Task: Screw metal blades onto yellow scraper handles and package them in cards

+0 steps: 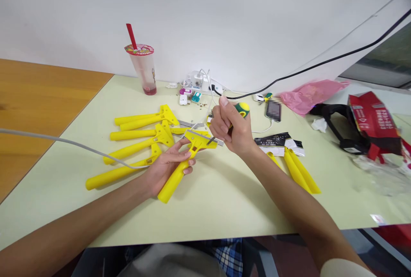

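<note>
My left hand is closed around a yellow scraper near its head, which has a metal blade along the top edge. In my right hand is a screwdriver with a green and yellow handle, partly hidden by the fingers. Its shaft slants down to the left, and the tip is at the scraper's head, over the blade side. Several more yellow scrapers lie on the table to the left of my left hand. Loose metal blades lie just behind the held scraper.
Black-and-white packets with yellow handles lie to the right. At the back are a drink cup, a power strip, a phone and a pink bag. A grey cable crosses the left side; a red box stands far right.
</note>
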Motion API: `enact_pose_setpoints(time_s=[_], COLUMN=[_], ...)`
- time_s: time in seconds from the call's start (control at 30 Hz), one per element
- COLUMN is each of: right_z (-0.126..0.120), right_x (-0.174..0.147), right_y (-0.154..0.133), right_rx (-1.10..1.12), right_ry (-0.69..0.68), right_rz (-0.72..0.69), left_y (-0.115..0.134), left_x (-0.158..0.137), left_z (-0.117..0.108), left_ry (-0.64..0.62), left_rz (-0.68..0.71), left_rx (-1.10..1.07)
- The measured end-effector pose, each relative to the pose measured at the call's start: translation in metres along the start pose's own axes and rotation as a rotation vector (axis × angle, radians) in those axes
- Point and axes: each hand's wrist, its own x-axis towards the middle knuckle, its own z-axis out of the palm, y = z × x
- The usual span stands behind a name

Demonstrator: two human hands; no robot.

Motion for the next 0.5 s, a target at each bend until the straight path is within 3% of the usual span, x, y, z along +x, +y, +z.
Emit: enact_pose_setpoints(time_s=[0.5], right_z=[0.0006], right_x=[0.0005], right_y=[-0.0029], right_rx=[-0.012], right_ry=[0.057], right_rz=[0.002], left_y=[0.0001], left_x=[-0.0008], left_z=[-0.0013], left_ry=[-0.013], left_rz=[0.005], left_rx=[-0.015])
